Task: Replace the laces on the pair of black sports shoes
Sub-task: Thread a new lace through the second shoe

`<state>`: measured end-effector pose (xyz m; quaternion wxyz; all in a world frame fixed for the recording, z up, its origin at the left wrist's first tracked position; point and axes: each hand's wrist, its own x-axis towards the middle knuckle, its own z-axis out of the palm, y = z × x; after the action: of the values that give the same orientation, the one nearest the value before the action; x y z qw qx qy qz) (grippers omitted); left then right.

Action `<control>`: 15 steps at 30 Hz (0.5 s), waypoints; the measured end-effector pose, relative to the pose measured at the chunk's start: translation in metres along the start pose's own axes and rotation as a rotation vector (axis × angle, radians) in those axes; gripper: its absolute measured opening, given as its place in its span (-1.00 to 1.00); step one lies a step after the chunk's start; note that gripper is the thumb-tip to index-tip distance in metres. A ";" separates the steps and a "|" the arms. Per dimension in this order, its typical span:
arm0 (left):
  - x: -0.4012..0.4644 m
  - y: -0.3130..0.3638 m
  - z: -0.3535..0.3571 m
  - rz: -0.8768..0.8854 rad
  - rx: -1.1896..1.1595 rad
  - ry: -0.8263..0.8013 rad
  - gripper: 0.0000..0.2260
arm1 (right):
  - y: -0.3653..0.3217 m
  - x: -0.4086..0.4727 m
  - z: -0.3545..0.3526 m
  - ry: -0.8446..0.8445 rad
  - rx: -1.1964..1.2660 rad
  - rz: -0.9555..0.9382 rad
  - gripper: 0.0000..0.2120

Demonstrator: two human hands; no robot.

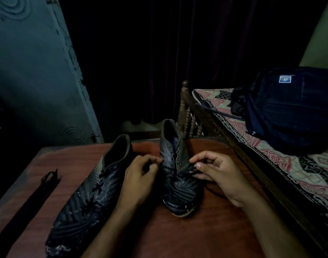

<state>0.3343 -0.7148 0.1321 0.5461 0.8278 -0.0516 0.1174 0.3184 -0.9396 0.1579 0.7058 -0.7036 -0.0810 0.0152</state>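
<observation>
2 black sports shoes on a reddish wooden table [206,237], toes toward the viewer: left shoe [88,194] fully laced, right shoe [178,179] only partly laced. Left hand [140,175] curled at the right shoe's eyelet row, fingertips pinched together, apparently on the lace [179,173], though too dark to be sure. Right hand [219,174] pinching that lace between thumb and forefinger above the tongue. Spare laces [47,183] bundled near the table's left edge. Dark backpack [289,107] on a patterned bed [271,151] beside the table.
</observation>
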 end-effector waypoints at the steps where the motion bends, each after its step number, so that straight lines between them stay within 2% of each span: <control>1: -0.001 0.002 -0.001 0.022 0.021 -0.008 -0.84 | 0.000 0.000 0.000 0.001 -0.012 -0.001 -0.78; 3: -0.002 0.003 -0.002 0.074 0.084 -0.010 -0.89 | 0.002 0.001 0.001 0.009 -0.030 -0.003 -0.76; 6: -0.001 -0.002 -0.001 0.089 0.072 0.010 -0.83 | 0.003 0.001 0.001 0.023 -0.026 -0.006 -0.78; 10: 0.000 -0.005 0.006 -0.094 -0.128 -0.043 -0.87 | 0.005 0.002 0.004 0.035 -0.039 -0.010 -0.81; 15: 0.002 -0.005 0.004 -0.271 -0.430 0.069 -0.81 | 0.007 0.003 0.006 0.021 -0.050 -0.045 -0.75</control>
<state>0.3376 -0.7166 0.1263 0.7220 0.6873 0.0547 0.0578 0.3209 -0.9337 0.1509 0.6891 -0.7190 -0.0899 -0.0103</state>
